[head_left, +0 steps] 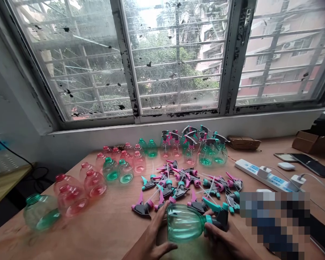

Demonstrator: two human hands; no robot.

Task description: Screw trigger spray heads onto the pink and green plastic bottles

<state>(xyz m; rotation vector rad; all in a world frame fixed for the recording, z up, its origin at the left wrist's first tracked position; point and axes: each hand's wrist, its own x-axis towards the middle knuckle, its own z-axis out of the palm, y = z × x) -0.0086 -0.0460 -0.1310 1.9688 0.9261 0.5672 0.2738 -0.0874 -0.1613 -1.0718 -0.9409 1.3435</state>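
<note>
A green transparent spray bottle point(184, 224) lies sideways above the table's front part, its base to the left. At that base is my left hand point(151, 236), fingers behind the bottle and thumb below it. My right hand point(227, 240) grips the neck and the teal collar of the black-and-teal spray head point(220, 216), which sits on the bottle's mouth. Just beyond my hands lies a pile of loose trigger spray heads point(180, 182), pink-and-black and teal-and-black, with thin white tubes.
Open pink bottles point(72, 204) and green bottles point(40, 213) stand at the left. Several bottles with spray heads point(206, 153) stand at the back by the window. To the right are a power strip point(268, 177), a phone point(314, 165) and a cardboard box point(311, 141).
</note>
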